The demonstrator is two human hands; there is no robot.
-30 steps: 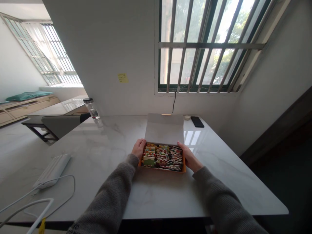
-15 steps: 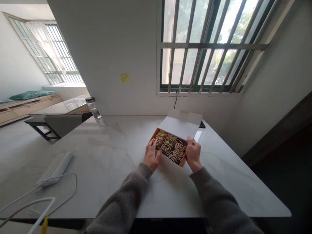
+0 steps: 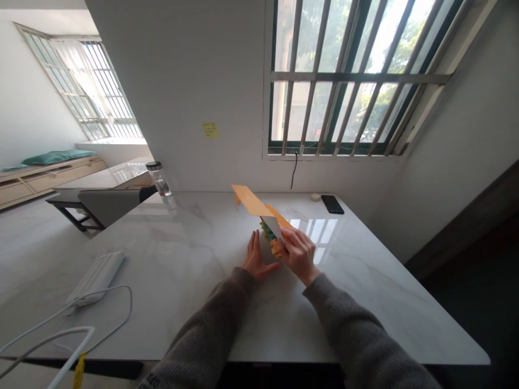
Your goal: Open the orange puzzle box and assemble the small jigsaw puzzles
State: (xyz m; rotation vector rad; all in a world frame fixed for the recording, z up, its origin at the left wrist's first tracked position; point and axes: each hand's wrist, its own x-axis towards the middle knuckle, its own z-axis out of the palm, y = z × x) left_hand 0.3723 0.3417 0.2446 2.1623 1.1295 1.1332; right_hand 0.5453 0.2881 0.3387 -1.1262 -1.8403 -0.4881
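An orange cardboard box (image 3: 252, 201), pale inside with its flap standing out, is tilted on its side over the table. My right hand (image 3: 299, 253) is closed around its near right part. From the box's lower opening, thin stacked pieces (image 3: 268, 231) with green and yellow edges stick out; their kind is not clear. My left hand (image 3: 259, 263) rests low at the tabletop, thumb and fingers spread, just left of and below those pieces. Whether its fingers touch them I cannot tell. Most of the contents are hidden by the box and my right hand.
On the white marbled table (image 3: 194, 319) lie a black phone (image 3: 332, 204) and a small round pale object (image 3: 315, 197) at the back right. A clear bottle (image 3: 159, 179) stands back left. A white power strip (image 3: 97, 278) with cables (image 3: 130, 305) occupies the left side.
The box has been turned from facing up to lying on its side, its opening facing down and left. My left hand has let go of it. The phone has come into view.
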